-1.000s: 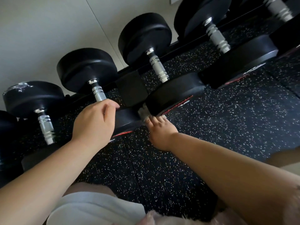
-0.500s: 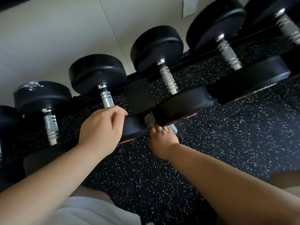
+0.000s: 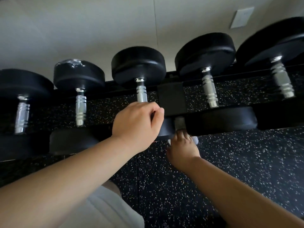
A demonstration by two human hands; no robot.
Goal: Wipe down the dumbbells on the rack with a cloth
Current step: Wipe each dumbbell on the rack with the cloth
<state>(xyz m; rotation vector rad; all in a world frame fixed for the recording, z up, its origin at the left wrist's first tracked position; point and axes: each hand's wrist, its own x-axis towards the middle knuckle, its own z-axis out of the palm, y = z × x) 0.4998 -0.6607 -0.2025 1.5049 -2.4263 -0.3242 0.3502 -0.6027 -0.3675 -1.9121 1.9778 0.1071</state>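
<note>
Several black dumbbells with knurled chrome handles lie side by side on a low black rack [image 3: 171,99]. My left hand [image 3: 138,124] grips the middle dumbbell [image 3: 139,65] at the near end of its handle, covering its near head. My right hand [image 3: 182,148] holds a small grey cloth [image 3: 179,123] and pushes it up into the gap between that dumbbell's near head and the near head of the neighbour on the right [image 3: 220,120]. Most of the cloth is hidden behind the heads and my fingers.
A pale wall with a switch plate [image 3: 241,17] rises behind the rack. Black speckled rubber flooring [image 3: 238,162] spreads below and to the right. My light shorts [image 3: 105,209] show at the bottom. More dumbbells [image 3: 79,74] extend left and right.
The camera has swung left and up, so the rack sits more level in view. Both hands stay at the same dumbbell; the cloth remains in the gap between the near heads.
</note>
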